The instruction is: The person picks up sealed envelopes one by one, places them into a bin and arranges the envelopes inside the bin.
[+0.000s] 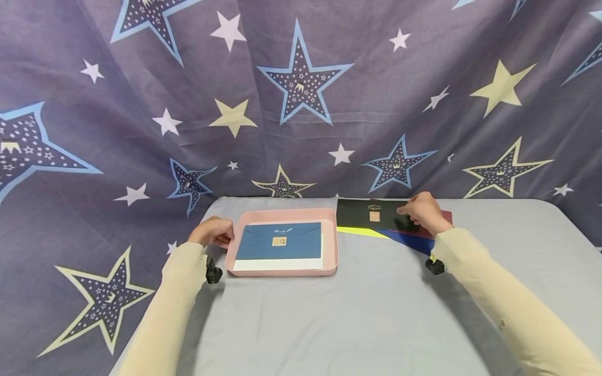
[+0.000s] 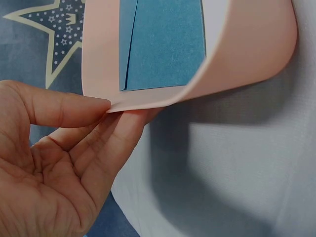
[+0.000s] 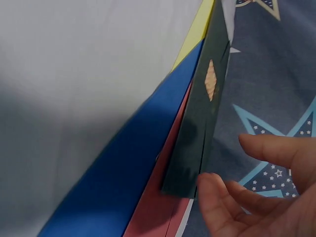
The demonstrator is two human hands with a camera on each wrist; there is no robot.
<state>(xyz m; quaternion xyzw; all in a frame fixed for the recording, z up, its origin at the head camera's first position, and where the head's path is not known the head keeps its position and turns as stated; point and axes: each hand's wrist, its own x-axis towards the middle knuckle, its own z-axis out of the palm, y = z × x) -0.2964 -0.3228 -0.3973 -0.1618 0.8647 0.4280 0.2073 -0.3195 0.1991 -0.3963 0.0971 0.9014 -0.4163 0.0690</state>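
My left hand point(image 1: 215, 231) pinches the left rim of a pink tray point(image 2: 101, 59) between thumb and fingers. Inside the tray lies a blue envelope point(image 1: 298, 245) with a small tan stamp, over a white one point(image 1: 277, 265). To the tray's right, my right hand point(image 1: 422, 211) is at a dark green, nearly black envelope point(image 3: 197, 148). Its fingertips meet the envelope's edge while the thumb stands apart in the right wrist view. Partly covered beneath are a yellow envelope point(image 1: 362, 231), a deep blue one point(image 3: 128, 143) and a dark red one point(image 3: 158, 202).
A pale grey cloth covers the table point(image 1: 357, 318). Along its back edge hangs a dark curtain point(image 1: 329, 151) printed with stars. Small black devices point(image 1: 213, 271) are worn at both wrists, over cream sleeves point(image 1: 174, 308).
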